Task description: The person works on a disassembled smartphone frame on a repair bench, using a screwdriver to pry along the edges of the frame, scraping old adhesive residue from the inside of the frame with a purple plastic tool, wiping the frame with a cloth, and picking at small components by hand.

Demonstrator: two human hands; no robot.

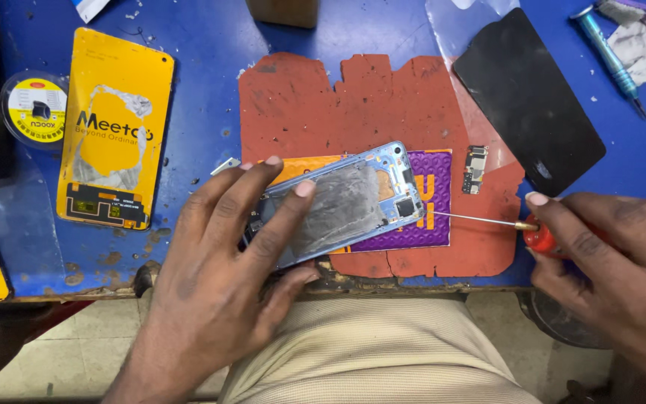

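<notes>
My left hand (222,262) lies flat with spread fingers on an opened phone frame (353,198), light blue with a grey metal plate inside, pinning it to a purple and orange pad (428,224). My right hand (614,262) grips a red-handled screwdriver (540,236). Its thin shaft (472,218) points left, and the tip touches the phone's upper right corner near a small black component. The phone lies tilted across a worn red mat (383,105) on the blue table (203,45).
A small circuit board (475,169) sits on the red mat. A black phone screen (528,101) lies at the upper right beside a blue precision screwdriver (608,56) and a rag. A yellow phone panel (114,127) and a round tape reel (35,108) are at the left.
</notes>
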